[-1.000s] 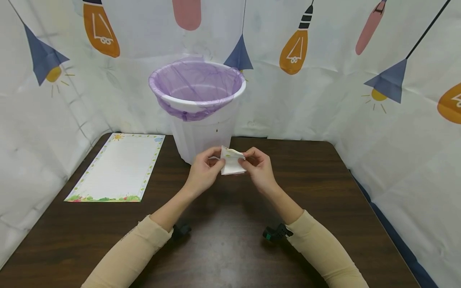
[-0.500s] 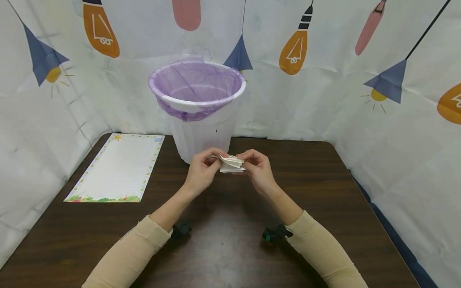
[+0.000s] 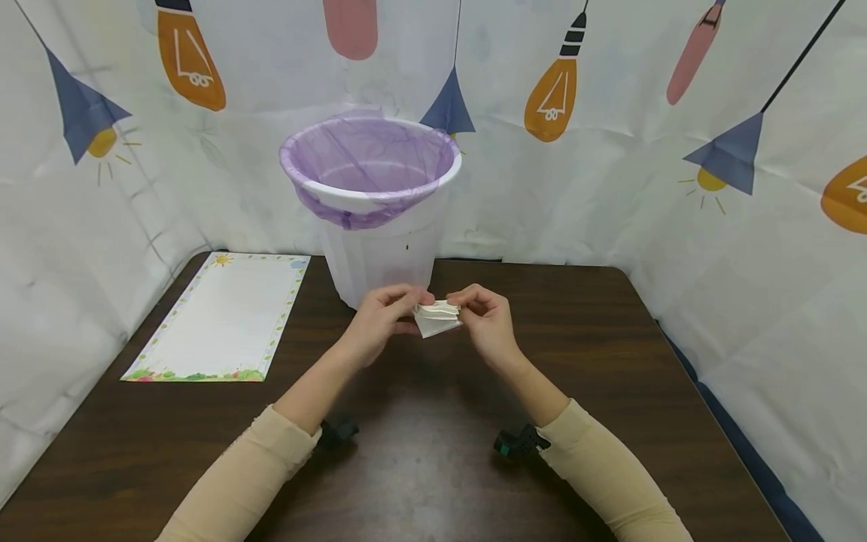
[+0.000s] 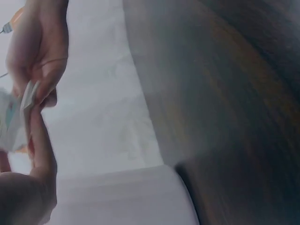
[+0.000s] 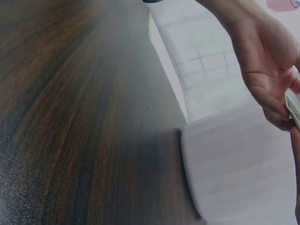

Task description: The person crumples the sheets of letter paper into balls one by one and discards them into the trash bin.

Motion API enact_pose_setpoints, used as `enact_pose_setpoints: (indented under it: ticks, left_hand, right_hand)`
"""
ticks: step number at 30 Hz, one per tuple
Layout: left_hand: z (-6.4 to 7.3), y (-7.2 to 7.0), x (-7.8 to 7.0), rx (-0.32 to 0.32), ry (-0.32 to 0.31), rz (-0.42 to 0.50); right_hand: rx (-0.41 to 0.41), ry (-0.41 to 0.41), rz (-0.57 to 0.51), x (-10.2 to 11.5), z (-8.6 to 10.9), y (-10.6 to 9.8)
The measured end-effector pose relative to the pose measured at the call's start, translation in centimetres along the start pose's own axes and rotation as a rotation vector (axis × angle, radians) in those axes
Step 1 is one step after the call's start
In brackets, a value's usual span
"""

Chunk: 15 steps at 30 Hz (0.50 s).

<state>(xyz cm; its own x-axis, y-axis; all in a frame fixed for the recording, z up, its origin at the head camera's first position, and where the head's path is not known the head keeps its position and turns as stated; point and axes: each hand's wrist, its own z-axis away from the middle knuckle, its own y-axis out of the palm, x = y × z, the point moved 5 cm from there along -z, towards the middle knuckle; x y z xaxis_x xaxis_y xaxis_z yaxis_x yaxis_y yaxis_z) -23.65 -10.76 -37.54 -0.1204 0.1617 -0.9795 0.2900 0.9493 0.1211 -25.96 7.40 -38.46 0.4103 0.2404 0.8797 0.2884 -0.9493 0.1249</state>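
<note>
A small white paper [image 3: 436, 322], folded into several layers, is held between both hands above the dark table, just in front of the bin. My left hand [image 3: 379, 322] pinches its left side, and my right hand [image 3: 493, 325] pinches its right side. Up close in the left wrist view, the folded paper [image 4: 14, 119] shows faint coloured print, with the right hand [image 4: 40, 47] above and the left hand [image 4: 28, 197] below. Only a sliver of the paper [image 5: 293, 108] appears at the edge of the right wrist view, beside the left hand [image 5: 267, 61].
Behind the hands stands a white bin [image 3: 379, 256] lined with a purple bag [image 3: 369, 162]. A sheet of bordered letter paper [image 3: 220, 316] lies at the left of the brown table [image 3: 420, 459]. White printed curtains [image 3: 576, 188] surround the table's back and sides.
The paper's upper part has folded down into a stack of layers and now tilts. My left thumb and fingers have shifted over its left edge; the right hand has stayed almost in place.
</note>
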Motion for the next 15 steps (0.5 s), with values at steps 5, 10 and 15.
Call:
enact_pose_setpoints:
  ticks: [5, 10, 15]
  left_hand:
    - [0.13, -0.21, 0.37, 0.146, -0.184, 0.11]
    - [0.41, 0.14, 0.7, 0.286, -0.242, 0.117]
    - [0.24, 0.55, 0.77, 0.274, -0.175, 0.034]
  right_hand:
    - [0.03, -0.064, 0.053, 0.65, 0.16, 0.18]
    - [0.063, -0.12, 0.098, 1.07, 0.4, 0.41]
    - [0.053, -0.159, 0.137, 0.81, 0.43, 0.06]
